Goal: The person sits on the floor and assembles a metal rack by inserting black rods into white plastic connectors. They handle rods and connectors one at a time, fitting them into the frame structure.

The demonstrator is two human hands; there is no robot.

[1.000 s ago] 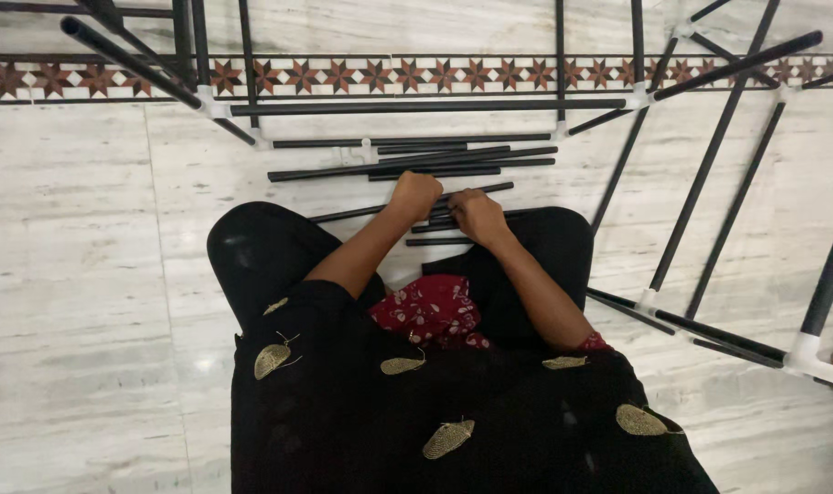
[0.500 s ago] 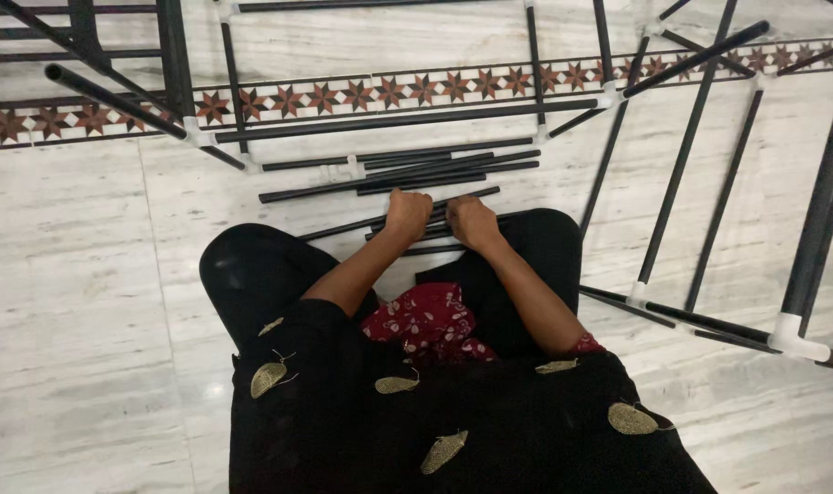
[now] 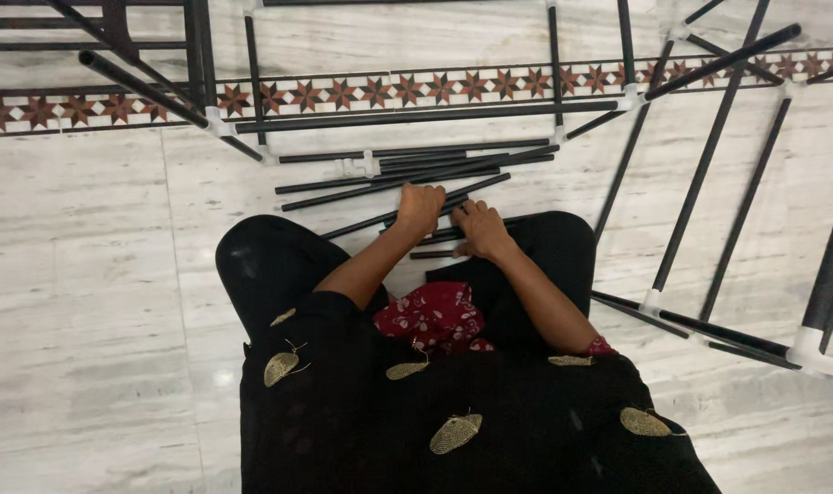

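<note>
Several loose black rods [image 3: 407, 174] lie side by side on the marble floor [image 3: 78, 274] in front of my knees. My left hand [image 3: 421, 209] is closed around one long black rod [image 3: 361, 222] that slants from lower left to upper right. My right hand [image 3: 478, 229] rests just beside it, fingers curled over shorter black rods [image 3: 435, 240] near my right knee; its grip is partly hidden. I sit cross-legged in black clothing with gold leaf shapes.
A partly built frame of black rods joined by white connectors [image 3: 811, 352] stands around me: uprights at right [image 3: 709, 165], a crossbar [image 3: 416, 116] ahead, more bars at top left [image 3: 142, 82]. A star-patterned tile border [image 3: 380, 91] runs across the floor.
My left hand has shifted slightly up and right along the long rod, which now slants more steeply. My right hand has opened a little over the short rods. The camera view drifted.
</note>
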